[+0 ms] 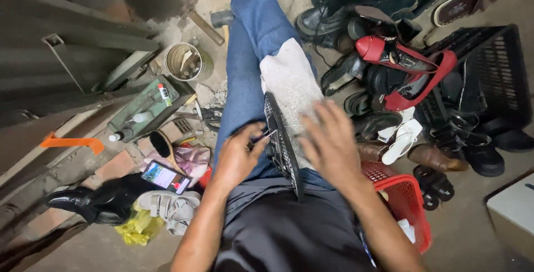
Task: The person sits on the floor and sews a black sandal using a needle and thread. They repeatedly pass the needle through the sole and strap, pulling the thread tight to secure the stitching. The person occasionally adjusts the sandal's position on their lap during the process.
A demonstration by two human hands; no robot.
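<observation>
The left hand point(236, 158) is closed in a pinch around a thin needle-like tool point(265, 136), its tip pointing right toward the rim of a shoe point(282, 138) lying across the person's lap. The shoe is a dark, patterned one resting on edge over a pale cloth point(289, 83) spread on the blue-jeaned thigh; its long axis runs away from the body, from the waist toward the knee. The right hand point(332, 144) lies on the far side of the shoe, fingers spread and partly blurred, pressed against the shoe's upper side and the cloth; whether it grips anything cannot be told. A fine thread seems to run between tool and right hand, though it is too thin to confirm. The shoe thus sits between the two hands, touching both, the left being nearer to the working edge. Beyond the lap, the ground is rough concrete. To the left lie a phone point(165, 177) on a black boot point(94, 199), a brush point(161, 144) and a tin point(183, 60) of oddments; to the right, a red basket point(409, 211) and a heap of assorted shoes point(400, 66) beside a black crate point(489, 72).
</observation>
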